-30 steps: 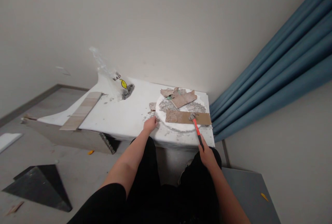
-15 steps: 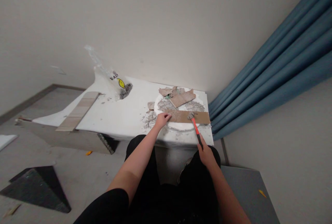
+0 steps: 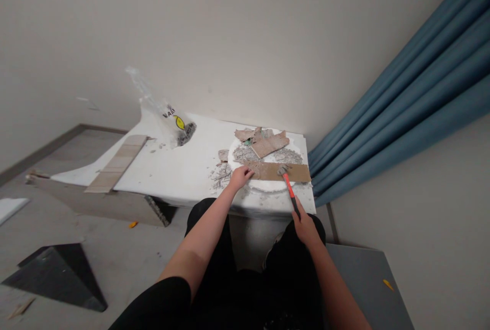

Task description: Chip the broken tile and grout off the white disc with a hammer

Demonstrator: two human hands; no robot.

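Head view. Since a second earlier the left hand (image 3: 240,177) had left the rubble at the white disc's near-left edge and come onto the left end of the long brown tile strip (image 3: 281,172); over the last half second it barely shifted. The right hand (image 3: 305,225) and the hammer (image 3: 290,191) had stayed as they were.

Left hand: fingers curled down on the strip's end, apparently pressing it flat; whether the thumb hooked under the edge could not be told. Right hand: fingers wrapped closed around the black grip, low on the orange handle, near the table's front edge. Hammer head (image 3: 284,170) rested on or just above the strip, right of its middle.

The strip lay across the near part of the white round disc (image 3: 264,185), which sat on the white table (image 3: 184,167). Behind it were broken tile pieces (image 3: 269,144) and grey crumbs. A clear plastic bag (image 3: 168,116) stood at the table's back left; a pale plank (image 3: 117,162) lay along its left edge. Blue curtain (image 3: 401,100) to the right.

Risks, as judged: the holding fingers sat near the hammer head, so a glancing blow could catch them. Chips could fly toward bare forearms. The strip overhung the disc at the right, so a strike there might tip it.
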